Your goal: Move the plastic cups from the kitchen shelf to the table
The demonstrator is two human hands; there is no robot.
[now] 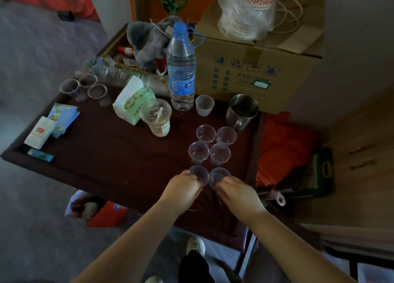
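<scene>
Two hands on the dark table (110, 163), left hand (183, 189) gripping one clear cup (199, 174), right hand (238, 192) gripping another (217, 177)

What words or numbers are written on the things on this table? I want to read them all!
None can be read for sure.
Water bottle: blue label with white characters, too blurred.
Cardboard box: blue handling signs and rows of print, too blurred.
Tissue pack: coloured print, too small.
Lidded drink cup: white sticker, too small.
Cards at the table's left edge: a red mark, unreadable.
</scene>
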